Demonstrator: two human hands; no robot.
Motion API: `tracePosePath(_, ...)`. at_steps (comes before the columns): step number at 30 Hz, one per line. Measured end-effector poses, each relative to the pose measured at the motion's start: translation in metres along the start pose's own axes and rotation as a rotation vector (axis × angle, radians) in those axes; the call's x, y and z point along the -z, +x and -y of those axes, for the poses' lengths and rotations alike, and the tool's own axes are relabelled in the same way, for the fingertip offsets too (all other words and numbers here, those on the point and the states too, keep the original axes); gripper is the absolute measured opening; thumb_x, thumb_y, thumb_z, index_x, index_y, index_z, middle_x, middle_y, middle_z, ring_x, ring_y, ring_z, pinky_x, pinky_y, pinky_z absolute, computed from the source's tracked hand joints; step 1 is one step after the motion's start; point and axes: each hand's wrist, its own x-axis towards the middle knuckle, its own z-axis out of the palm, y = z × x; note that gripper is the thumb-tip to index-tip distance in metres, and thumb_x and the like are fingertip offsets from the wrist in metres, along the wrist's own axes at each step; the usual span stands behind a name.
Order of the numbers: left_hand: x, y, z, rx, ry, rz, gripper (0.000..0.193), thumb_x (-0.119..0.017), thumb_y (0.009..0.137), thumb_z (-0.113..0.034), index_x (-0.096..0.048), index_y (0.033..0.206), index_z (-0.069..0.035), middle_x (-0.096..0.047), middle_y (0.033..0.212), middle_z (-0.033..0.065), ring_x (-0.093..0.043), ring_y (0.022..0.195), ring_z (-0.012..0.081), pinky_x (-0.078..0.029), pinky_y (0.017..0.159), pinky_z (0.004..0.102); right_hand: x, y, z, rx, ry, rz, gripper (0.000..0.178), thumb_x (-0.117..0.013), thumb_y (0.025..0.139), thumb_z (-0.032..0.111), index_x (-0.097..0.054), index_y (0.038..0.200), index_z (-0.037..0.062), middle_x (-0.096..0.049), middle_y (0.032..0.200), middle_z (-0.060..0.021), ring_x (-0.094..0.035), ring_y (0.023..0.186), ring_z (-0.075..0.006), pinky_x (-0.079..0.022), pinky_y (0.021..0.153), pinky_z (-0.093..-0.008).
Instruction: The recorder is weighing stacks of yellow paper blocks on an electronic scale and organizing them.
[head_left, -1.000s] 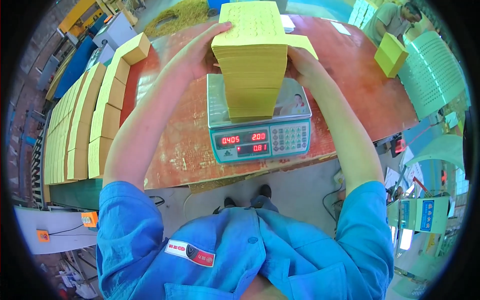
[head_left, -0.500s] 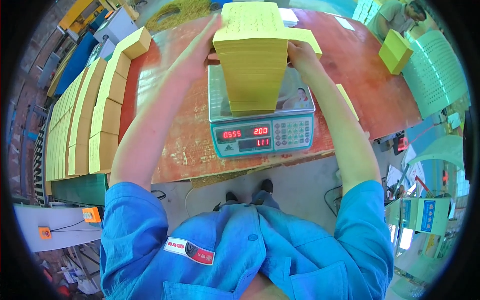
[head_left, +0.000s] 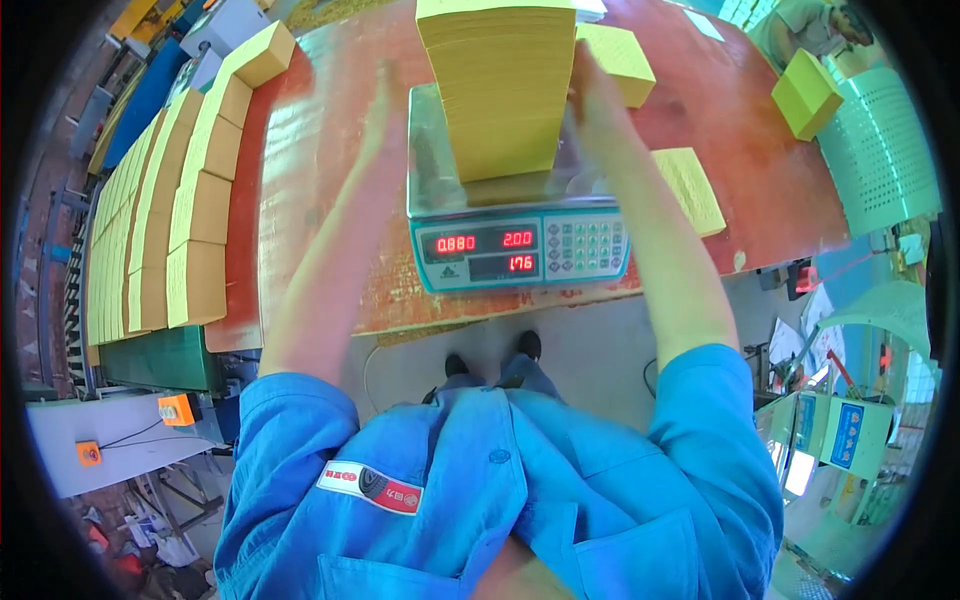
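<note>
A tall stack of yellow paper sheets stands on the metal pan of a teal-and-white digital scale, whose red display is lit. My left hand is beside the stack's left side with a gap between them, its outline blurred and its fingers stretched out, holding nothing. Close along the right side of the stack is my right hand. Its fingers look extended rather than wrapped round the sheets; whether they touch the stack I cannot tell.
Two smaller yellow paper stacks, one farther back and one nearer, lie right of the scale on the red table. Long rows of yellow stacks line the left. Another person is at the far right, near a yellow block.
My left hand has come away from the stack, and my right hand has loosened at its side. The stack now rests on the scale, and the displayed figures have changed. The view has shifted slightly.
</note>
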Motion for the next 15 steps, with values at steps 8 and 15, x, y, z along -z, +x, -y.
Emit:
tracePosePath(8,0.222,-0.199,0.055,-0.328,1.3,-0.428,0.062,-0.045,0.099,-0.034,-0.029,0.146,0.002,-0.026,0.152,0.0246,-0.021,0.143,0.0358,-0.017,0.116,0.0406,0.212,-0.181,-0.032,0.255,-0.26,-0.317,0.03,-0.049,0.098,0.022,-0.06,0.111,-0.0017,-0.063,0.097,-0.0102,-0.062,0.084,-0.0185,-0.049,0.079,-0.0283)
tracePosePath(15,0.238,-0.298,0.086,-0.219,1.587,-0.419,0.056,-0.046,0.098,-0.027,-0.032,0.144,0.003,-0.027,0.152,0.0238,-0.025,0.141,0.0378,-0.02,0.115,0.0433,0.167,-0.339,-0.155,-0.259,0.116,-0.625,0.019,-0.053,0.093,0.013,-0.061,0.103,-0.0018,-0.064,0.085,-0.0109,-0.062,0.074,-0.0191,-0.048,0.066,-0.0285)
